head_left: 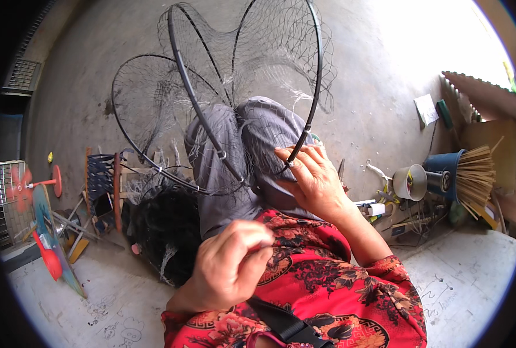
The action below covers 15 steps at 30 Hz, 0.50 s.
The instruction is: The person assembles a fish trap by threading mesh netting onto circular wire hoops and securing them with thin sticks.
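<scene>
A fishing net of thin dark mesh point(279, 36) on black hoops point(189, 87) stands over my lap, spreading toward the far side. My right hand point(321, 184) is closed around the near end of the right-hand hoop, just above my knee. Small white ties point(222, 155) show along the hoops. My left hand point(226, 264) is held close to my chest, away from the hoops, with its fingers curled together. Whatever is between those fingers, if anything, is too blurred and small to make out. Loose pale threads point(297, 103) hang from the mesh.
At my right stand a blue bucket of thin wooden sticks point(475, 168) and a white pail point(410, 182), with small tools beside them. On the left are a dark heap point(168, 229), a chair point(101, 188) and a red fan point(21, 187).
</scene>
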Tool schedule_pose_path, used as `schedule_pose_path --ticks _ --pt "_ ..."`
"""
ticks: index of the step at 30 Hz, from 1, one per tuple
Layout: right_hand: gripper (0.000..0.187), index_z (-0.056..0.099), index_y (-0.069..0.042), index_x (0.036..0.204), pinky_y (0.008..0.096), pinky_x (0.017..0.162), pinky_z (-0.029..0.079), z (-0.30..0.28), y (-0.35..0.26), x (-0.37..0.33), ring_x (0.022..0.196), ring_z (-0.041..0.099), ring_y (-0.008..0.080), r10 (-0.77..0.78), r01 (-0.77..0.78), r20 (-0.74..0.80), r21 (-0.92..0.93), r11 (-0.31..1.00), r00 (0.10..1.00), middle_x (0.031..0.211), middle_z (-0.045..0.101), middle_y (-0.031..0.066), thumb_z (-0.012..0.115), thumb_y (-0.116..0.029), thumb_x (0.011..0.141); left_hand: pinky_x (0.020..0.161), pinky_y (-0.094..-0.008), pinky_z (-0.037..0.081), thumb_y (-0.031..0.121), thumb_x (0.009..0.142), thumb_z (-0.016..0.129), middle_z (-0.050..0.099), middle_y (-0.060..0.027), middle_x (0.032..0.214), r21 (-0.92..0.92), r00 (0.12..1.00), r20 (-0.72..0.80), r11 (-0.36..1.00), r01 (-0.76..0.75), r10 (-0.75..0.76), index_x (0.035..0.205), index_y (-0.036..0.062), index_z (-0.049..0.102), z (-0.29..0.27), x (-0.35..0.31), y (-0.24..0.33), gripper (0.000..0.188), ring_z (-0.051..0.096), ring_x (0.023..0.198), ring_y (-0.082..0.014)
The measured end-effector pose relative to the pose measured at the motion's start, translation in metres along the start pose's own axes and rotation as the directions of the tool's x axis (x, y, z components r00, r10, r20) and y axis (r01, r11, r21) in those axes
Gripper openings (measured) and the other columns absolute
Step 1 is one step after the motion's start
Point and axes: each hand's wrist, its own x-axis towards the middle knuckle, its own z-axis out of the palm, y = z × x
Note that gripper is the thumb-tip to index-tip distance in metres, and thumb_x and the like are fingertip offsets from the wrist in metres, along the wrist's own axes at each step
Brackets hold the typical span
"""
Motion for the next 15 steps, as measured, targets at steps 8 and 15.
schedule_pose_path --ticks 8,15 --pt "0.019 0.075 -0.001 0.105 0.0364 0.079 0.06 -0.019 -0.002 -0.005 0.087 0.076 0.0273 0.068 0.027 -0.297 0.302 0.953 0.953 0.097 0.077 0.0098 0.086 -0.006 0.091 0.13 -0.0548 0.036 -0.022 0.087 0.043 0.07 -0.0209 0.135 0.236 0.973 -0.071 0.951 -0.198 0.22 0.167 -0.0032 0.037 0.073 0.081 -0.088 0.083 0.065 0.137 -0.0382" --pt "0.021 0.074 -0.004 0.114 0.0317 0.069 0.058 -0.021 0.005 -0.007 0.076 0.077 0.018 0.306 -0.167 -0.253 0.451 0.877 0.918 0.087 0.076 0.0057 0.084 -0.007 0.096 0.109 -0.0498 0.049 -0.004 0.089 0.072 0.073 -0.0141 0.103 0.384 0.972 -0.029 0.9 -0.205 0.233 0.115 0.0021 0.074 0.027 0.073 -0.079 0.026 0.067 0.107 -0.0358"
